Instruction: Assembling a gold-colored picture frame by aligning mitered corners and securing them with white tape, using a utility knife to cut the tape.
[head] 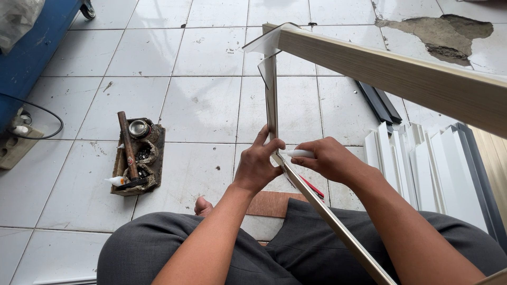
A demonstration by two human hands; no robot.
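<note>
We sit on a white tile floor (200,105). Our left hand (257,168) has its grip closed around a thin upright frame strip (271,100) at the corner. Our right hand (328,158) pinches a small white glue tube (298,153), its tip touching that corner. White strips (422,163) lie stacked nearby on our right.

Small workshop floor, cracked white tiles (200,105), stacked white and grey profile strips (438,163), glue-caked tool tray (138,158)

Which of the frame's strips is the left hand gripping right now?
The upright strip rising from the corner joint; the left hand pinches its lower end. The other strips run diagonally, one overhead, one across the lap.
</note>
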